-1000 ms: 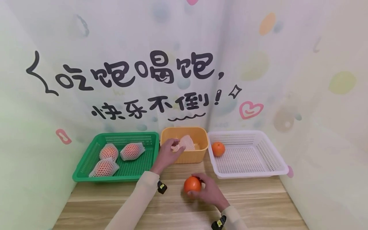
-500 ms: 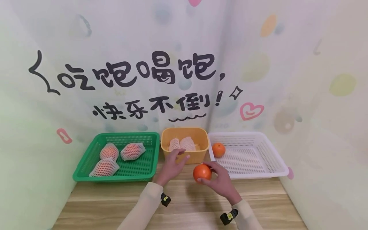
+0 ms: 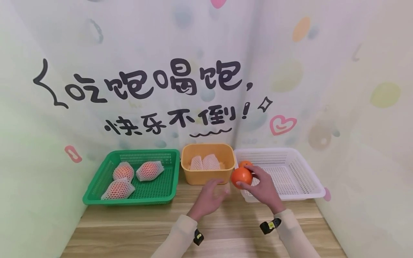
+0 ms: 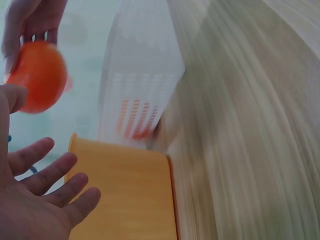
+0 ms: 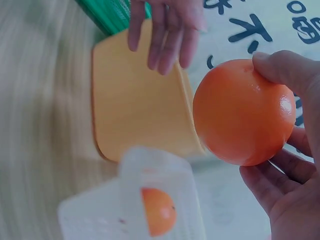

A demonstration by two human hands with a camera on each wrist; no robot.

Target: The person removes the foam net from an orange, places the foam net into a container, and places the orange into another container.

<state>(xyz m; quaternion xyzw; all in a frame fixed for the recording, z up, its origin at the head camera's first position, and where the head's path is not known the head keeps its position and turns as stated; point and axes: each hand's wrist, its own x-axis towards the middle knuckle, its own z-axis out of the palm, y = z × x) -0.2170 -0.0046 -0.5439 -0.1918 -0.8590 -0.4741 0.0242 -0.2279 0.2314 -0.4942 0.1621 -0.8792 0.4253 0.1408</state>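
Observation:
An orange (image 3: 241, 177) is held between the thumb and fingers of my right hand (image 3: 265, 188), above the left edge of the white basket (image 3: 309, 179). Inside that basket sits a second orange (image 5: 159, 212), partly covered by the held one in the head view. My left hand (image 3: 209, 199) holds nothing; its fingers are spread loosely in front of the yellow bin (image 3: 206, 175), as the left wrist view also shows. Two white foam net sleeves (image 3: 211, 162) lie in the bin.
At the left stands a green basket (image 3: 155, 188) with several fruits in foam nets (image 3: 150, 171). The three containers line the back of the wooden table (image 3: 129, 229), against a printed wall. Side walls flank the table.
My right hand has lifted the orange from low over the table, up and right to the white basket. My left hand has drawn back from the yellow bin, toward me and rightward.

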